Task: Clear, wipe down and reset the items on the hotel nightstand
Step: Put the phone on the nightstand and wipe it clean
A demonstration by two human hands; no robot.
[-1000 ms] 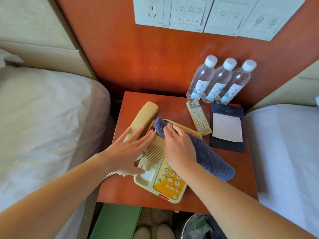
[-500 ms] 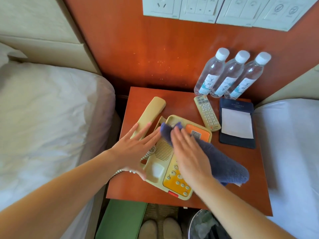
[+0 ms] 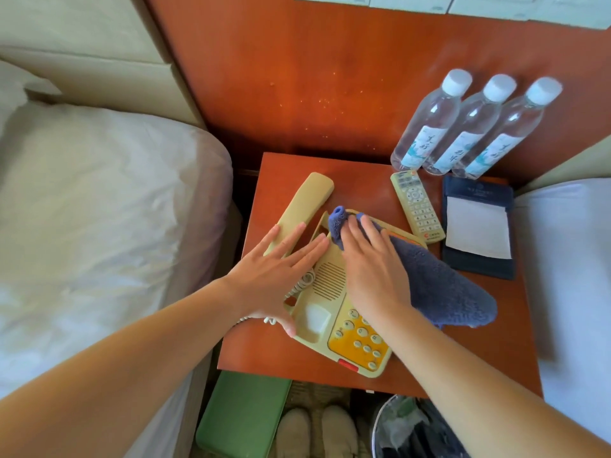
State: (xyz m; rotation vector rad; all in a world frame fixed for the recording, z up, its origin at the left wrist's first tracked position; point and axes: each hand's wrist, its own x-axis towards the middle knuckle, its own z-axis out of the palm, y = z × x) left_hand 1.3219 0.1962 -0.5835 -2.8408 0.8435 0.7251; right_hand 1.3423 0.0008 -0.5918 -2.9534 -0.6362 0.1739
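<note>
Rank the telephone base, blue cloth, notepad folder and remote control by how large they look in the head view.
1. Telephone base, partly covered by the hands.
2. Blue cloth, close to the base in visible area; its near end sits closer to the camera, so that gap is unsure.
3. Notepad folder.
4. Remote control, clearly smallest.
</note>
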